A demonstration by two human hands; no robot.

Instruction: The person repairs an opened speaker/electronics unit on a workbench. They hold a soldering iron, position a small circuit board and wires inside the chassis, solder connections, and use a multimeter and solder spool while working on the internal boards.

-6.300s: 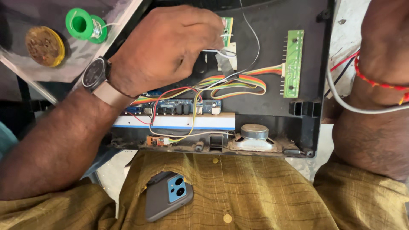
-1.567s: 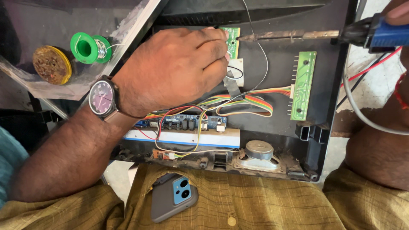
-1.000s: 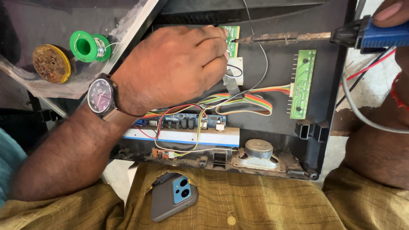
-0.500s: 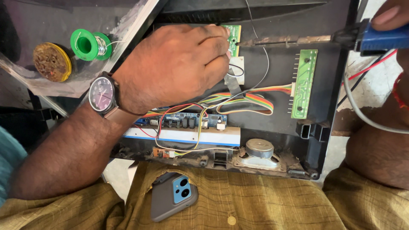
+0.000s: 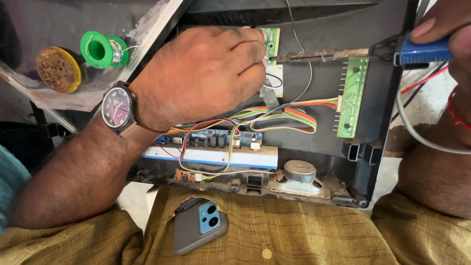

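Our left hand [image 5: 206, 73] pinches the small green circuit board [image 5: 271, 41] with fingers together, while our right hand [image 5: 449, 29] grips the blue-handled soldering iron [image 5: 343, 52], tip touching that board.

Grey bench top [image 5: 29, 93] w/ green solder spool [image 5: 102, 49] & brown flux tin [image 5: 59, 69] on it.
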